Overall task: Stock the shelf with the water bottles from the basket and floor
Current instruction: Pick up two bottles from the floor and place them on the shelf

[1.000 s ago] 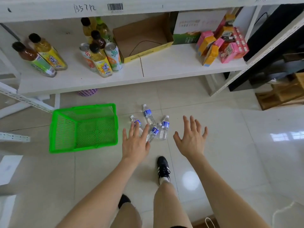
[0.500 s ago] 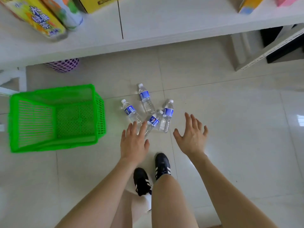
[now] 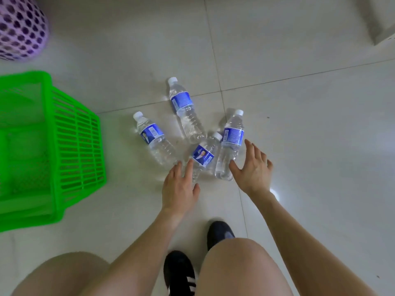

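Several clear water bottles with blue labels lie fanned out on the tiled floor: a left bottle (image 3: 154, 140), a far bottle (image 3: 184, 108), a short middle bottle (image 3: 204, 155) and a right bottle (image 3: 230, 144). My left hand (image 3: 179, 185) reaches down with straight fingers, its fingertips at the base of the middle bottle. My right hand (image 3: 252, 167) is spread beside the right bottle, thumb near its lower end, holding nothing. The green basket (image 3: 72, 146) lies on its side at the left; no bottle shows in the part I see.
A purple mesh bin (image 3: 20, 28) stands at the top left. A white shelf leg (image 3: 382, 26) shows at the top right. My knees and black shoes (image 3: 180, 272) fill the bottom of the view. Bare tiles stretch to the right.
The view has dropped toward the floor and the shelf has left the frame. Both hands have come down closer to the bottles, the right one now beside the right bottle.
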Demonstrator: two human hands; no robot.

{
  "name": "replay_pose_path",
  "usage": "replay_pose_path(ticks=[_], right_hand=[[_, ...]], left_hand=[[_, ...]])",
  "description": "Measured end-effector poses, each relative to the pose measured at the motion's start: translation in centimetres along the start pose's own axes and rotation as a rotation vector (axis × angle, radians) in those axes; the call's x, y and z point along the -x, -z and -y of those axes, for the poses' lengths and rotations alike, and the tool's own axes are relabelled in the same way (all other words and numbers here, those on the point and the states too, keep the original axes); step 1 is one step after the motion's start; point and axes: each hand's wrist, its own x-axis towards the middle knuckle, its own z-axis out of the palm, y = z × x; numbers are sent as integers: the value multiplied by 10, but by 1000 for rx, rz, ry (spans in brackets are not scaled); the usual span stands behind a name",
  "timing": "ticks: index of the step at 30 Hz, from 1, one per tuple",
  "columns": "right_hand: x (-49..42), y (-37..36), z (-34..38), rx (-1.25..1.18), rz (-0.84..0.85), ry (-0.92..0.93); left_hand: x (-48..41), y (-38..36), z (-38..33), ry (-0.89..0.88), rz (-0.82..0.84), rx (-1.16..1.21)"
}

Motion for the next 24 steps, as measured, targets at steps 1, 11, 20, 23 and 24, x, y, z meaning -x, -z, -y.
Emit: replay_pose_path(ticks=[1,11,20,23,24], right_hand=[[-8,-11,-1,-28,-10,-4],[-63,-54,1,-454,-43,-163],[-82,-50,-7,-660,43,-277],[-80,-50,-13,-715,55,-299],[-79,-50,-15,-728,58,-306]], left_hand=[[-7,-10,3,-5,-6,3],[-46,-51,2,13,-140,16],[-57,-57,6,157,-18,67],[-55,-56,11,198,2,212],[-54,-55,12,212,19,267]])
